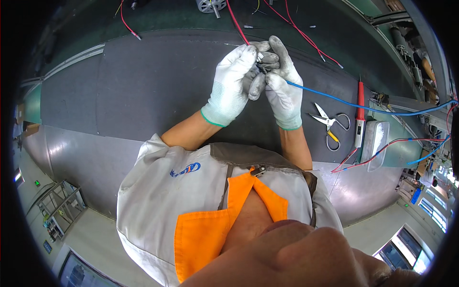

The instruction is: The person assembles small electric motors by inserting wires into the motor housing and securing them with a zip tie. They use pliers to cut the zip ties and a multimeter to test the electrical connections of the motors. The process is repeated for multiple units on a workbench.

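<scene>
Both my gloved hands meet above the dark mat, fingertips close together. My left hand (231, 74) is closed in a pinch on the end of a red wire (236, 20) that comes down from the far side. A blue cable (344, 98) runs from the right into my right hand (284, 79), whose thumb and fingers are closed on it, with the index finger raised. Between the fingertips shows a small white and dark piece (260, 60), mostly hidden, perhaps a wire connector. The gloves are white, with grey smudges on the right fingers.
Right of my hands lie open scissors (329, 122), a red-and-white pen-shaped tool (360, 110) with a thin tip, and a clear plastic box (376, 143). A motor (210, 5) stands at the far edge. Loose red wires (306, 36) lie on the far surface.
</scene>
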`<state>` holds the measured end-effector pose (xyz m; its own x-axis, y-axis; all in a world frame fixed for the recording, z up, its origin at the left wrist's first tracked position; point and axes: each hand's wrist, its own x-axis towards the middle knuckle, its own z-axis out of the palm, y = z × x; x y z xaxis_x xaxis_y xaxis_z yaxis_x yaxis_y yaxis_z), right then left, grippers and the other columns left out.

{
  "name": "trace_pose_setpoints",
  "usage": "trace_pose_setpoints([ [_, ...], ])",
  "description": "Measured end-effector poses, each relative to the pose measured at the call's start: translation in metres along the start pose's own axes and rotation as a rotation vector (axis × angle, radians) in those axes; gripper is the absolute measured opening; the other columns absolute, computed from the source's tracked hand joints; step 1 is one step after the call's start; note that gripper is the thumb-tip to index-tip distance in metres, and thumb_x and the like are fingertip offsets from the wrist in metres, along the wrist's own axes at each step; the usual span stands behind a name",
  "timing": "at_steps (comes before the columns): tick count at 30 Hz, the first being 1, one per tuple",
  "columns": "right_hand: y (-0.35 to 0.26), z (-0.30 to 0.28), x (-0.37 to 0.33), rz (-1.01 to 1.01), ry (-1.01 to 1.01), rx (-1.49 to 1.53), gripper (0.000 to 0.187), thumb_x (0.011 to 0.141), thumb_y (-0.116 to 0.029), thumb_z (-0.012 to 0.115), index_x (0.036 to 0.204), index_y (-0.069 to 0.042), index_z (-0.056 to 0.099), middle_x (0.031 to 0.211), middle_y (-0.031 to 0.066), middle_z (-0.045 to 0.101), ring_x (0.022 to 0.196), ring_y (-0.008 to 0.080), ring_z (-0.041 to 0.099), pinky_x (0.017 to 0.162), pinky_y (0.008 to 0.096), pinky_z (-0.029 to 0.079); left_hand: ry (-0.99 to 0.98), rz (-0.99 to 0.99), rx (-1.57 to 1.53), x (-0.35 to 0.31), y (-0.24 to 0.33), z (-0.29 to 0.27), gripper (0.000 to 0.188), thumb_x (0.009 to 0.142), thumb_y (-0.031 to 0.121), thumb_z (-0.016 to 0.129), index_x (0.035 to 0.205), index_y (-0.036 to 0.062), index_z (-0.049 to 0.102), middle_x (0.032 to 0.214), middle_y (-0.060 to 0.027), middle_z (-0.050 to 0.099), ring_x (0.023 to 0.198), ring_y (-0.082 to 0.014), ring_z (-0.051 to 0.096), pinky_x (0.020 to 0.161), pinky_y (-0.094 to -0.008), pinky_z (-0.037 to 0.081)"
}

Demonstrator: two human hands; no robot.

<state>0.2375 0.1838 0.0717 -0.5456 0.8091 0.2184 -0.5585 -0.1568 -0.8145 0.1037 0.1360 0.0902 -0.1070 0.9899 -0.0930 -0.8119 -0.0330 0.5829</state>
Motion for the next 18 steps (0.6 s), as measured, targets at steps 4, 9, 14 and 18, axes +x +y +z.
trace_pose_setpoints([
  [4, 0.005, -0.002, 0.006, 0.042, 0.039, -0.042, 0.081, 0.093, -0.017, 0.071, 0.158, 0.005, 0.028, 0.12, 0.0149, 0.067, 0.076, 0.0167, 0.071, 0.064, 0.0272, 0.057, 0.07, -0.064, 0.027, 0.007, -0.004, -0.01, 0.04, 0.11, 0.035, 0.047, 0.129, 0.0033, 0.062, 0.088, -0.0023, 0.069, 0.046, -0.0055, 0.041, 0.043, -0.0243, 0.036],
  [9, -0.051, -0.036, -0.012, 0.243, -0.08, -0.45, 0.089, 0.085, -0.011, 0.08, 0.16, -0.004, 0.032, 0.125, 0.0124, 0.068, 0.102, 0.0136, 0.066, 0.088, 0.0312, 0.055, -0.035, 0.025, -0.163, 0.021, -0.01, -0.031, 0.039, 0.106, 0.029, 0.054, 0.13, -0.0008, 0.06, 0.126, -0.0182, 0.064, 0.11, -0.0311, 0.065, 0.098, -0.0466, 0.053],
  [14, -0.151, -0.204, -0.118, 0.127, 0.554, -2.307, 0.065, 0.082, -0.024, 0.078, 0.14, -0.004, 0.054, 0.127, 0.0216, 0.067, 0.108, 0.0405, 0.067, 0.093, 0.0485, 0.053, -0.105, 0.07, -0.126, 0.027, 0.014, -0.045, 0.038, 0.105, 0.029, 0.057, 0.129, -0.0014, 0.06, 0.134, -0.0189, 0.061, 0.13, -0.0365, 0.056, 0.115, -0.0548, 0.04],
  [18, -0.168, -0.261, -0.182, 0.255, 0.638, -2.036, 0.065, 0.088, -0.004, 0.071, 0.149, -0.011, 0.05, 0.106, 0.0123, 0.075, 0.096, 0.0321, 0.071, 0.087, 0.0427, 0.055, -0.091, 0.1, -0.138, 0.023, 0.022, -0.05, 0.04, 0.102, 0.031, 0.06, 0.125, -0.0024, 0.061, 0.132, -0.0195, 0.061, 0.13, -0.0372, 0.056, 0.113, -0.0558, 0.042],
])
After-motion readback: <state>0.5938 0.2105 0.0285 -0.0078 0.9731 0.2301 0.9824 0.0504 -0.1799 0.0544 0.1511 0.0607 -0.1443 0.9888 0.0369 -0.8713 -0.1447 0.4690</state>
